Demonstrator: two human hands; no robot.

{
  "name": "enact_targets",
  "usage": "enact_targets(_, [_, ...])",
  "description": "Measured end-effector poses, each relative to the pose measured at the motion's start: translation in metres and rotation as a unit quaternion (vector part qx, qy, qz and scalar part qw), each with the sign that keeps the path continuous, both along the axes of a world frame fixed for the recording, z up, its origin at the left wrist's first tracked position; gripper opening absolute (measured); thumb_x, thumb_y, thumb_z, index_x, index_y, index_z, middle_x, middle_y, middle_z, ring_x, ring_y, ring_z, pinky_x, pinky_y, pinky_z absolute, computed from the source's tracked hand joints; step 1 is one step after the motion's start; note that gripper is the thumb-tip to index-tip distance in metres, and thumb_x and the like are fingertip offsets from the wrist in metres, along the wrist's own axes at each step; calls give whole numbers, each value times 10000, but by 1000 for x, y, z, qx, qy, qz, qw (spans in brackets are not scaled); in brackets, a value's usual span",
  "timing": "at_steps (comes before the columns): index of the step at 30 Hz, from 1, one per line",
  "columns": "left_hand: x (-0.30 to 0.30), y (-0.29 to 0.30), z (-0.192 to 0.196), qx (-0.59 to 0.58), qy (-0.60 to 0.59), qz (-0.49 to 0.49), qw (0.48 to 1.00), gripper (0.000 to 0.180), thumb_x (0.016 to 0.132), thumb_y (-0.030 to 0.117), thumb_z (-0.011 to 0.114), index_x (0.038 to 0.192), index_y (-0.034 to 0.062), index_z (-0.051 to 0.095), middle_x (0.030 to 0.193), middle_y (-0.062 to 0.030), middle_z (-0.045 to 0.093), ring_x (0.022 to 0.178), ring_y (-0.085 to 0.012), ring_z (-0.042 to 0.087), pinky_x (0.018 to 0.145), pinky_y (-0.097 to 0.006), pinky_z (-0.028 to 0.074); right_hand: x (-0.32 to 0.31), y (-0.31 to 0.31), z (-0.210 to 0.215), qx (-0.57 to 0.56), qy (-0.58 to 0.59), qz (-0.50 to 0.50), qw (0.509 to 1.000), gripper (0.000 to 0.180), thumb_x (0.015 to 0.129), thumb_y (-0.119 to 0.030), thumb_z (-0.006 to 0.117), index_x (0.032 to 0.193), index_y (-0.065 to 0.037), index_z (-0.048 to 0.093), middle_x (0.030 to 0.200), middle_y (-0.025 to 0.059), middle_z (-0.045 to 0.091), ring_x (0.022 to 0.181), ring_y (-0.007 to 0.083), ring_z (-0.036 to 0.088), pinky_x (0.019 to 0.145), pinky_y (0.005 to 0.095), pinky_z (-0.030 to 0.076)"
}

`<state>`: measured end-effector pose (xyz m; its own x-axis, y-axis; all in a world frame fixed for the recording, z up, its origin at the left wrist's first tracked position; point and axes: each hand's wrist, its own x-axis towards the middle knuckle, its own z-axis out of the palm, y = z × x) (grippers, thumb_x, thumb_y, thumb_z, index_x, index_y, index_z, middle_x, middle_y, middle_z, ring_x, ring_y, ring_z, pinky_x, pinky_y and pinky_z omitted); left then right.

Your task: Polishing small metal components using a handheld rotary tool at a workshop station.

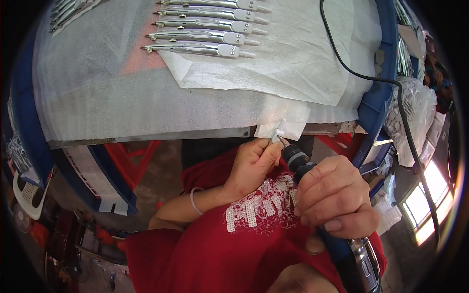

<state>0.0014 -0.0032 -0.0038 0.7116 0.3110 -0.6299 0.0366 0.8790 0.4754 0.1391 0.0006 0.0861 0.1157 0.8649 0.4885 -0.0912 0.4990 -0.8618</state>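
My right hand is wrapped round a power screwdriver, its tip at the small pale part my left hand pinches by the worktop's near edge; beyond lie silver compasses.

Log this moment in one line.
left hand: pinching small pale-topped piece | right hand: gripping black power screwdriver, tip near piece | white sheet: row of silver compasses

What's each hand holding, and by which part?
Right hand: a power tool, around its barrel. Left hand: a small whitish piece, pinched by its near end.
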Motion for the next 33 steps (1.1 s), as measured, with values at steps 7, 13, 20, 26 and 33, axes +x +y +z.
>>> enact_targets(7, [0, 7, 5, -43, 4, -9, 999, 208, 946, 175, 522, 872, 14, 632, 604, 46, 498, 522, -19, 421, 468, -184, 336, 10, -9, 3, 5, -82, -1, 997, 420, 785, -214, 742, 1018, -93, 415, 765, 72, 621, 575, 158, 632, 500, 242, 522])
enact_targets(13, [1, 7, 7, -13, 0, -8, 1000, 197, 952, 160, 508, 917, 9, 629, 626, 35, 509, 521, -19, 423, 469, -183, 342, 14, -15, 4, 0, -82, -2, 997, 444, 778, -225, 748, 1037, -96, 411, 773, 70, 619, 576, 158, 633, 507, 240, 521])
enact_targets(20, [2, 8, 7, -26, 13, -6, 1000, 190, 950, 151, 514, 907, 5, 627, 624, 39, 508, 522, -15, 423, 462, -179, 335, 16, -12, 1, -3, -72, 4, 997, 431, 780, -223, 747, 1019, -97, 411, 758, 68, 626, 575, 159, 633, 512, 246, 523])
enact_targets(26, [1, 9, 9, -32, 15, 0, 999, 195, 950, 156, 516, 888, 7, 625, 616, 40, 506, 511, -15, 413, 452, -184, 325, 4, -9, 3, -3, -9, -32, 999, 348, 725, -95, 771, 900, -29, 477, 659, 122, 607, 517, 219, 599, 461, 310, 494])
enact_targets(33, [-3, 1, 6, -35, 7, 24, 999, 198, 942, 168, 524, 847, 19, 613, 620, 34, 510, 492, -21, 402, 436, -188, 316, 5, -11, -1, 37, -14, -8, 999, 403, 687, -81, 783, 919, 2, 463, 674, 145, 590, 533, 242, 601, 451, 320, 493])
